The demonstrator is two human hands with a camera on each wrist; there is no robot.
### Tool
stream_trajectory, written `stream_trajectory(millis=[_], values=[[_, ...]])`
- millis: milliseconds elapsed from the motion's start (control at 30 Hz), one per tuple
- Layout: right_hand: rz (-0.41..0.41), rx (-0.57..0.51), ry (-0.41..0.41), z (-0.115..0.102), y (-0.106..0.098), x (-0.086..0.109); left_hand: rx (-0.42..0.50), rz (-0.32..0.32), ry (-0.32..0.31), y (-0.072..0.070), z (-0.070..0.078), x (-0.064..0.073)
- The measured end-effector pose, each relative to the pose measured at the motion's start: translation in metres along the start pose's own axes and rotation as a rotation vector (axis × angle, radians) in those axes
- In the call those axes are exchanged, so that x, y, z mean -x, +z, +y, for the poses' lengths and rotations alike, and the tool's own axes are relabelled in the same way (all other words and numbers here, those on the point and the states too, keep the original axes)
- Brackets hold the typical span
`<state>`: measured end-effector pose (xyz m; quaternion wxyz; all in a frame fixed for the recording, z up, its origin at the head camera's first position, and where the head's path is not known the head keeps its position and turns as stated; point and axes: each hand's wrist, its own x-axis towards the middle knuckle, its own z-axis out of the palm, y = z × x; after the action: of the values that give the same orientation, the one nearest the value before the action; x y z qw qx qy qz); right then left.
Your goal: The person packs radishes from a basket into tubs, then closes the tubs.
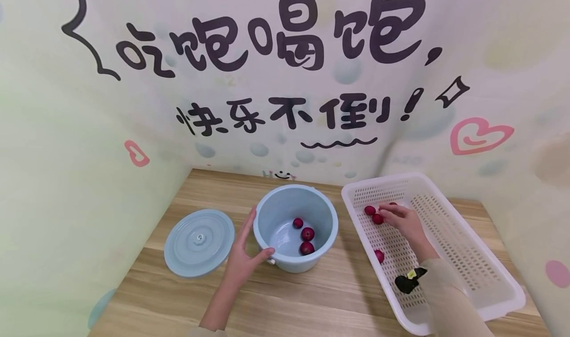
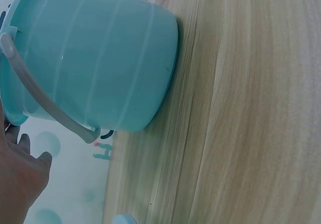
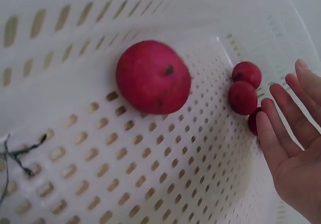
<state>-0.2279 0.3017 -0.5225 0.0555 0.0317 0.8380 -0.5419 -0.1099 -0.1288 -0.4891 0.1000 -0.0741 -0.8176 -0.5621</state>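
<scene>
A light blue bucket stands upright with three red radishes inside. My left hand touches its left side with straight fingers, the thumb lying at the front rim. In the left wrist view, the bucket's grey handle hangs against the wall above the hand. Inside the white perforated basket, my right hand hovers by a cluster of radishes. The right wrist view shows its fingers extended beside them, holding nothing. A single radish lies apart, nearer the basket's long side.
Left of the bucket, a round light blue lid lies flat on the wooden table. A printed cloth wall rises behind the table. The basket occupies the right side. A black wrist device is on my right arm.
</scene>
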Motion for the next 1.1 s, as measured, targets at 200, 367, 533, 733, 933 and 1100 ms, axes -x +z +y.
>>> stream_trajectory(millis=[200,367,533,733,933,1100], values=[[-0.033,0.202,0.008,0.020,0.007,-0.006,0.001,0.005,-0.002,0.001,-0.001,0.000],[-0.023,0.193,0.033,0.022,0.014,-0.004,-0.003,0.007,-0.006,0.000,-0.003,0.001],[-0.003,0.186,0.050,0.021,0.017,-0.004,-0.007,0.007,-0.001,-0.001,-0.003,0.002],[0.008,0.218,0.037,0.021,0.018,-0.007,0.003,0.010,-0.008,-0.003,0.000,0.001],[0.036,0.255,0.038,0.020,0.016,-0.006,0.004,0.003,-0.012,-0.002,0.002,0.001],[0.065,0.294,0.020,0.020,0.013,-0.004,0.000,0.002,-0.004,0.001,0.001,0.000]])
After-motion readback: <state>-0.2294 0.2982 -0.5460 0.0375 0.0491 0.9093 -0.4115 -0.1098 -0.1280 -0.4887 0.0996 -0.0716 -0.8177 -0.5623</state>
